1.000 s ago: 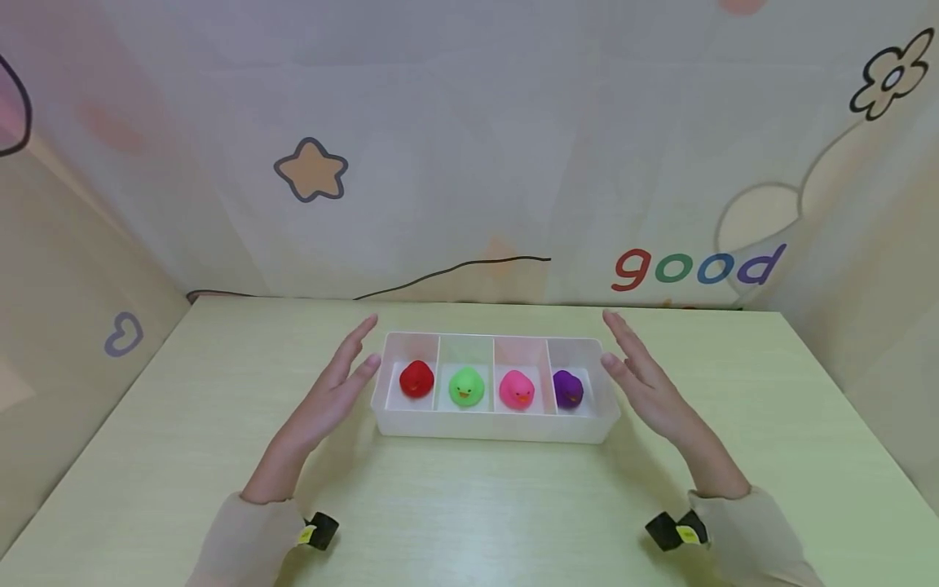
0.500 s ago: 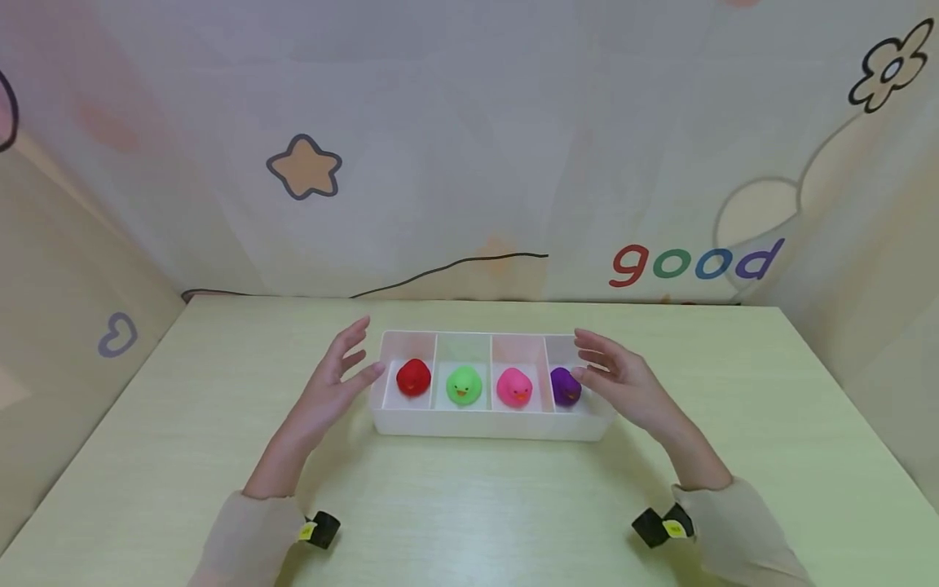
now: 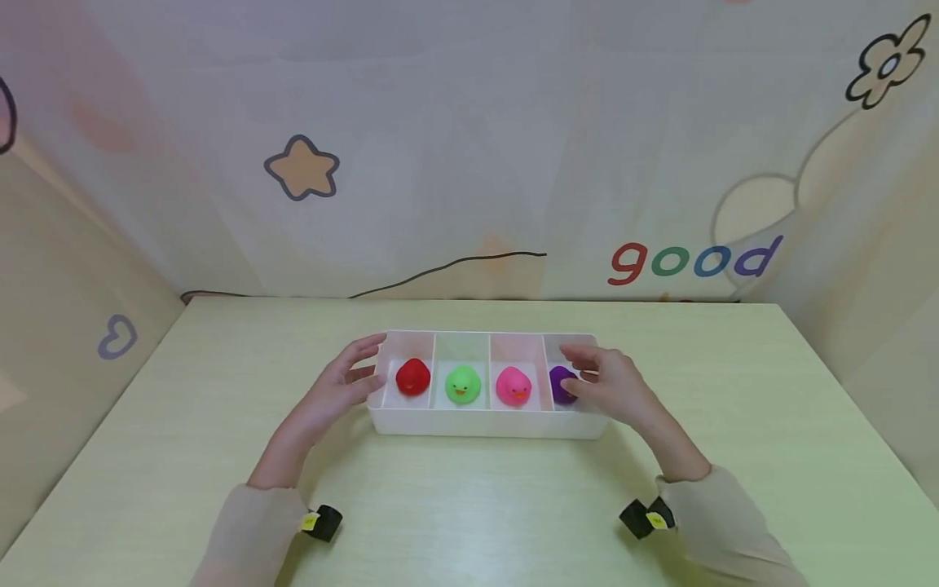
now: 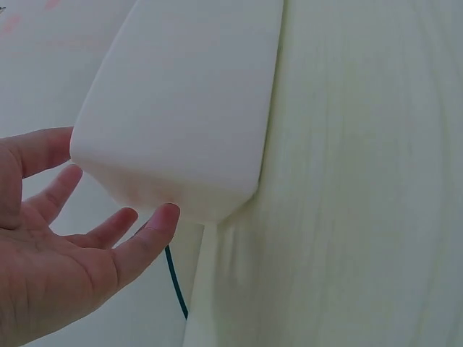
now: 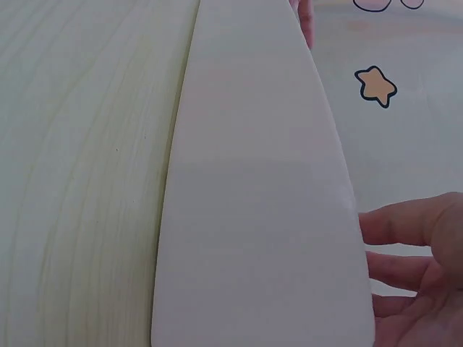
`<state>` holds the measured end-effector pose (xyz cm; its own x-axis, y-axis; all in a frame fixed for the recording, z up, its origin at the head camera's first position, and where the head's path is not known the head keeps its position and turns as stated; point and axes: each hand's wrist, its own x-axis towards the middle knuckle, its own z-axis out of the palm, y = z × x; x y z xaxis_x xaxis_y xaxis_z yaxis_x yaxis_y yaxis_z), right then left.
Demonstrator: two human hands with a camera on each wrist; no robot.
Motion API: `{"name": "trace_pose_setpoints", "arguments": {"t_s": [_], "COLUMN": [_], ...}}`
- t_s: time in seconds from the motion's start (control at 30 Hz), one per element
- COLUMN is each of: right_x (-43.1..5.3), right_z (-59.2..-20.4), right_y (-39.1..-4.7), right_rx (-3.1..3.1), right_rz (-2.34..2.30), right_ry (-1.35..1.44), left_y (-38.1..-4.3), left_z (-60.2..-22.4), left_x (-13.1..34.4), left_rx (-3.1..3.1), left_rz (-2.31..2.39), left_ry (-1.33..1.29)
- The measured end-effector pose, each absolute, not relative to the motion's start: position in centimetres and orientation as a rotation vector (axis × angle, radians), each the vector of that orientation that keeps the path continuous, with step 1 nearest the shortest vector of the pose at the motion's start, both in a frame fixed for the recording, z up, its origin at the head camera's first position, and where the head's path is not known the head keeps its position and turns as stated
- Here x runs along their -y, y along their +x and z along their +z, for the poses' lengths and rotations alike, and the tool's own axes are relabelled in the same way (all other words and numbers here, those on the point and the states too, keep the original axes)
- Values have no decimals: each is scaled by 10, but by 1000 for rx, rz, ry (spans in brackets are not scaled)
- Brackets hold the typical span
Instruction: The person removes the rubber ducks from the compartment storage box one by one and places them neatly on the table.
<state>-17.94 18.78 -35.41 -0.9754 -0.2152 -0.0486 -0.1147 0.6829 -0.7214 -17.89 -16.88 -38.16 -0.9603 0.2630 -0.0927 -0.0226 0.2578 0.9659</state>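
A long white box (image 3: 484,423) with compartments stands on the table, one small toy duck in each: red duck (image 3: 413,377), green duck (image 3: 463,385), pink duck (image 3: 513,386) and purple duck (image 3: 557,384). At the box's left end is my left hand (image 3: 333,395), its bent fingers spread; the left wrist view shows the fingertips right at the end wall. My right hand (image 3: 616,390) reaches over the right end, thumb overlapping the purple duck and fingertips just beyond it, with a gap between. In the right wrist view, the box wall (image 5: 253,181) hides the ducks.
The pale table (image 3: 469,505) extends in front of the box and to both sides. Behind it hangs a printed cloth backdrop (image 3: 440,163) with a star and lettering. Black wrist devices (image 3: 323,523) sit by both sleeves.
My right hand has moved left and down from beside the box to over the purple duck. My left hand has lowered and come closer to the left end wall, its fingers more bent.
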Motion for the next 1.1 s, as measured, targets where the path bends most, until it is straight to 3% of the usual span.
{"name": "trace_pose_setpoints", "arguments": {"t_s": [0.4, 1.1], "right_x": [-176, -163], "right_z": [-358, -362], "right_y": [-186, -192], "right_rx": [-2884, -2969], "right_rz": [-793, -538], "right_ry": [-377, -396], "left_y": [-183, -185], "left_z": [-391, -389], "left_x": [171, 171], "left_rx": [-2270, -2261], "left_rz": [1689, 1683], "left_ry": [221, 197]}}
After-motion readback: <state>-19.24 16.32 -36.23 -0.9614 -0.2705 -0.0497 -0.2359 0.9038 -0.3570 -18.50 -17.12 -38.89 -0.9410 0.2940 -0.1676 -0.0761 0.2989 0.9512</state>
